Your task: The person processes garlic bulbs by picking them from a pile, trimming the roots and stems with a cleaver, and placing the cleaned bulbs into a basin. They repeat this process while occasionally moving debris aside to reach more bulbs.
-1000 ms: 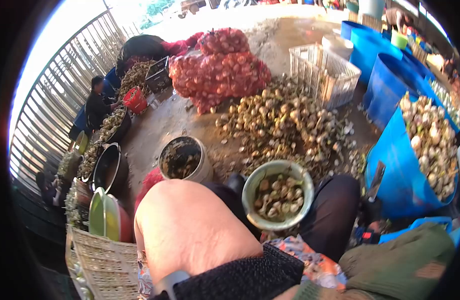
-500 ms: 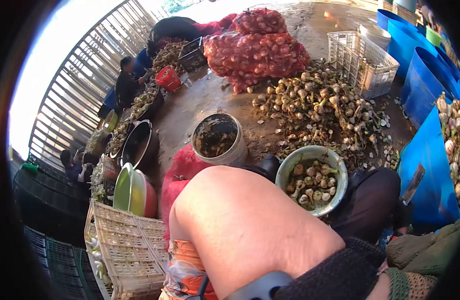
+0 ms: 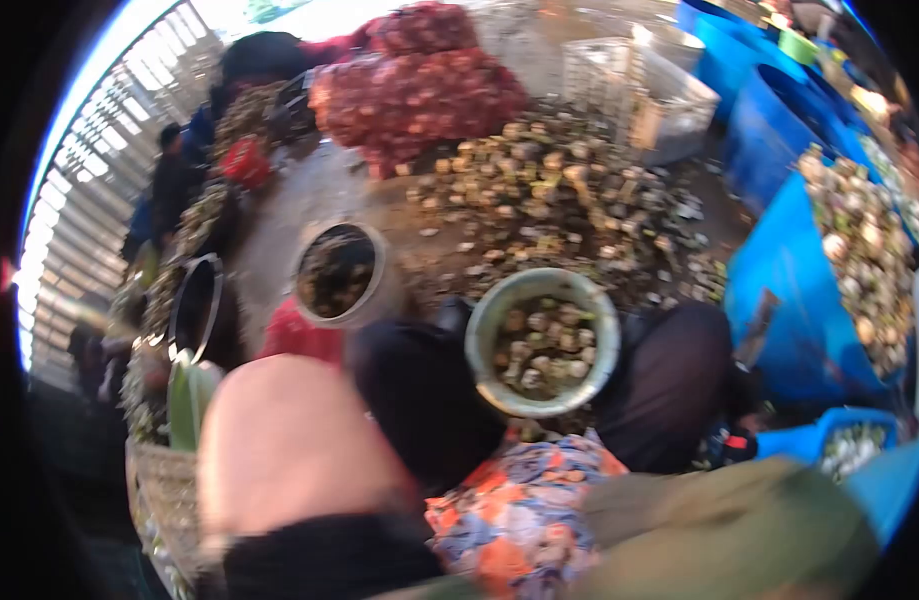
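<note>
Neither of my hands shows in the frame. My left arm (image 3: 289, 450), bare at the bent elbow with a black sleeve, fills the lower left and is blurred. An olive-green sleeve (image 3: 719, 540) lies across the lower right, its hand out of sight. Between my dark trouser legs (image 3: 669, 380) stands a pale green bucket (image 3: 480, 375) holding several garlic bulbs (image 3: 539, 345). A floral cloth (image 3: 519, 510) covers my lap. Beyond the bucket lies a heap of garlic bulbs with stalks (image 3: 569, 180).
A white bucket (image 3: 379, 295) with dark scraps stands front left. Red mesh sacks (image 3: 419, 95) rise behind. A white crate (image 3: 679, 120) and blue barrels (image 3: 769, 130) stand back right. A blue container (image 3: 789, 300) near a garlic pile is at right. Another person (image 3: 171, 185) sits far left.
The view has swung right, so the scene sits further left and is blurred. My left arm has shifted from the middle to lower left, uncovering the floral cloth and a trouser leg.
</note>
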